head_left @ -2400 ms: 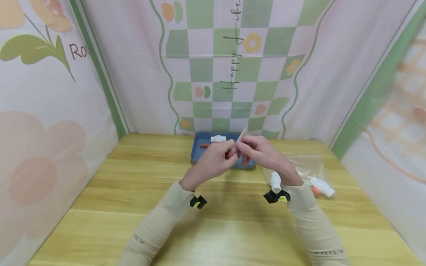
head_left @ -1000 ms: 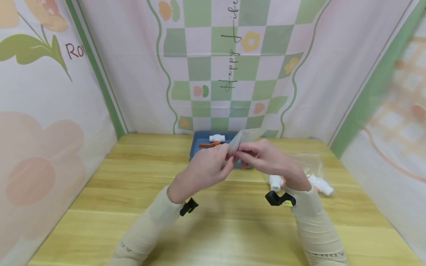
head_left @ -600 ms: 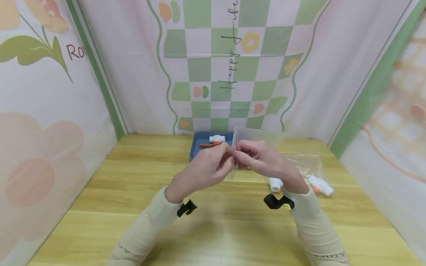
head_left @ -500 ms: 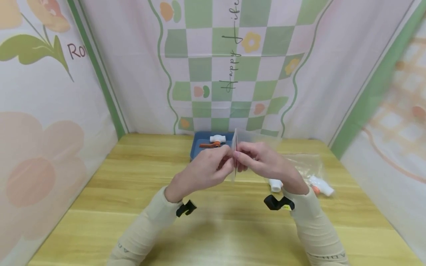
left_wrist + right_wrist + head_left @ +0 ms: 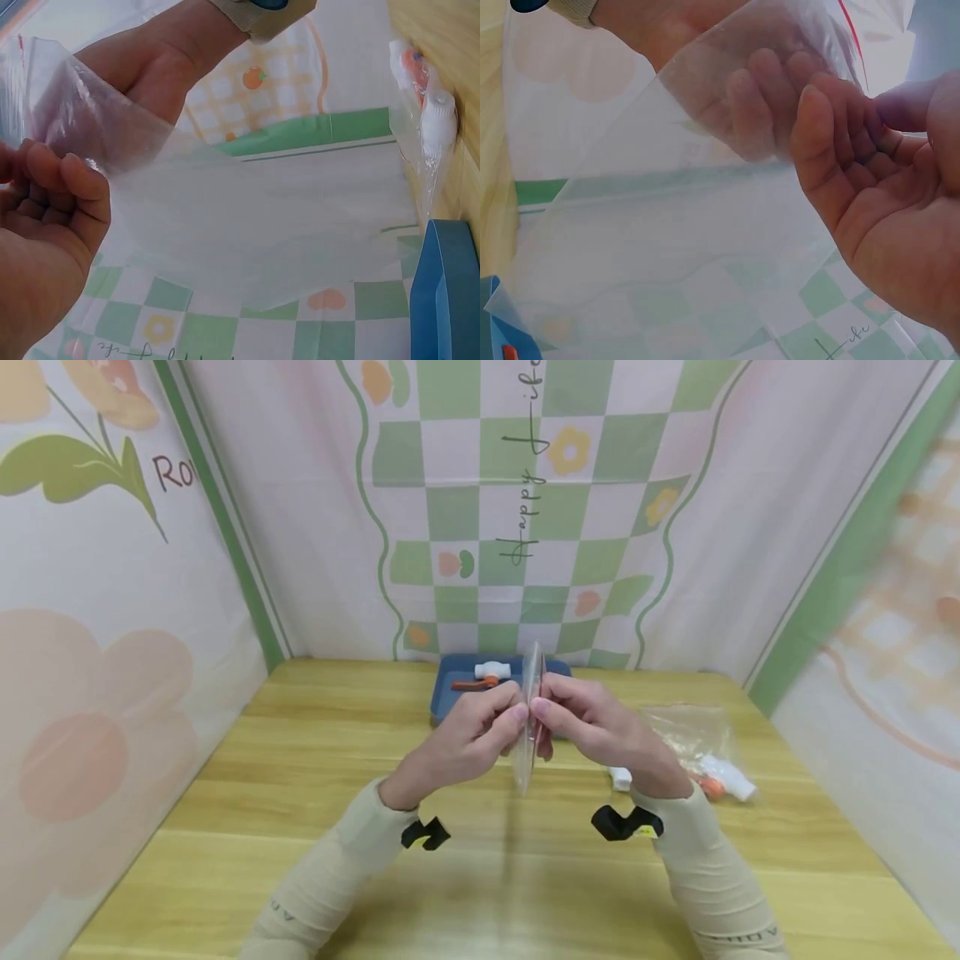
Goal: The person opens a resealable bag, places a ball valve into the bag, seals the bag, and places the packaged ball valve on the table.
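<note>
Between both hands hangs a clear zip bag (image 5: 522,768) with a red line along its mouth, seen almost edge-on in the head view. My left hand (image 5: 468,735) pinches one side of it near the mouth. Opposite, my right hand (image 5: 592,727) pinches the other side with thumb and fingers. In the left wrist view the bag (image 5: 247,217) spreads out flat and see-through, with nothing visible inside. Behind the hands, a white ball valve (image 5: 492,671) with an orange handle lies in a blue tray (image 5: 435,712), partly hidden by the left hand.
At the right of the wooden table (image 5: 300,743) lies a clear plastic bag (image 5: 693,722) around a white and orange valve (image 5: 727,778). Another white fitting (image 5: 620,778) is mostly hidden behind the right wrist. Printed curtains (image 5: 322,527) enclose the table's back and sides.
The bag, spread out to the right half a second ago, has turned edge-on between the hands. The left thumb has shifted onto its near side. The valve in the tray has not moved.
</note>
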`<state>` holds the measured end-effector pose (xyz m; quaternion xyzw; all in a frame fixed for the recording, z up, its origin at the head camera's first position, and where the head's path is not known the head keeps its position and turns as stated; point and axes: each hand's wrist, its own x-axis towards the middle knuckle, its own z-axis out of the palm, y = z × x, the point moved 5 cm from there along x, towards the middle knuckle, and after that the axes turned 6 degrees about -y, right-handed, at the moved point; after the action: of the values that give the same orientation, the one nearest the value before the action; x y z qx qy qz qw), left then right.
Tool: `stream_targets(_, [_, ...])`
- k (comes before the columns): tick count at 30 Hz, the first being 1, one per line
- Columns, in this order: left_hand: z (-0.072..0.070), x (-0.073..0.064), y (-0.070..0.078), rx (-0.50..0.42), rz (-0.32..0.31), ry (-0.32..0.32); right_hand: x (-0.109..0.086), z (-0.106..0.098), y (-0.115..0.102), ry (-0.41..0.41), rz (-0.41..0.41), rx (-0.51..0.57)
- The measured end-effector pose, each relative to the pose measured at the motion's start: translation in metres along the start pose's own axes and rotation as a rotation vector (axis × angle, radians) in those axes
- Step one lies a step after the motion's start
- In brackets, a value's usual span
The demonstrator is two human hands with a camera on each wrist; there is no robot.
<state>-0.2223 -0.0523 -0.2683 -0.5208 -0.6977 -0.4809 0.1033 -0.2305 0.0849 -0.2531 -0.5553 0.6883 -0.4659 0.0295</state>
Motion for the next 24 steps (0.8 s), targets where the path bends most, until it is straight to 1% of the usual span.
stream_targets(5, [0.0016, 0.0008, -0.0010, -0.024, -0.002, 0.037, -0.0001, 0.0004, -0.0015, 0.008, -0.030, 0.019])
stream_targets(8, [0.0038, 0.0003, -0.0021, -0.032, 0.016, 0.054, -0.0005, 0.0009, -0.0020, 0.008, -0.044, 0.036])
stream_targets(15, [0.0074, -0.0014, -0.0044, -0.055, 0.047, 0.085, 0.0018, 0.0039, -0.0016, 0.001, -0.112, 0.065])
stream_targets(19, [0.0073, -0.0019, -0.0040, -0.058, 0.055, 0.089, 0.0024, 0.0043, -0.0018, 0.015, -0.108, 0.057])
stream_targets(24, [0.0077, -0.0037, -0.0030, -0.072, 0.059, 0.081, 0.0030, 0.0055, -0.0029, -0.001, -0.128, 0.035])
